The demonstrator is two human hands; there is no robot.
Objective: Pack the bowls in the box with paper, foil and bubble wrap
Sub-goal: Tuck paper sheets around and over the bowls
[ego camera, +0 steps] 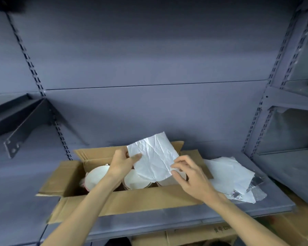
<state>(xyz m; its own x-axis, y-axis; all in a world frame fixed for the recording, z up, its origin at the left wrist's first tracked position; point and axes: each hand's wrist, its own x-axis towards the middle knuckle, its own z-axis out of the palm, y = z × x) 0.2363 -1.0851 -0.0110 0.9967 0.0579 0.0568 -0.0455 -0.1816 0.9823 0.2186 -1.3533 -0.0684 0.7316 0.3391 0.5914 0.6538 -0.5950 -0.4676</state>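
Both hands pinch the paper (pixel 154 155): left hand (pixel 122 161) at its 9 o'clock edge, right hand (pixel 187 173) at 5 o'clock. Light, limp, easily torn; the bowls (pixel 96 176) below look fragile.

1. The light is dim and bluish, darkest along the top edge and corners.
2. The white paper (pixel 154 156) is the brightest patch, without glare.
3. A bracket (pixel 28 119) casts a soft shadow on the back panel (pixel 149 59).
4. Wide-angle distortion bends the slotted uprights (pixel 281 50) outward.
5. Detail is soft, blurrier towards the edges.
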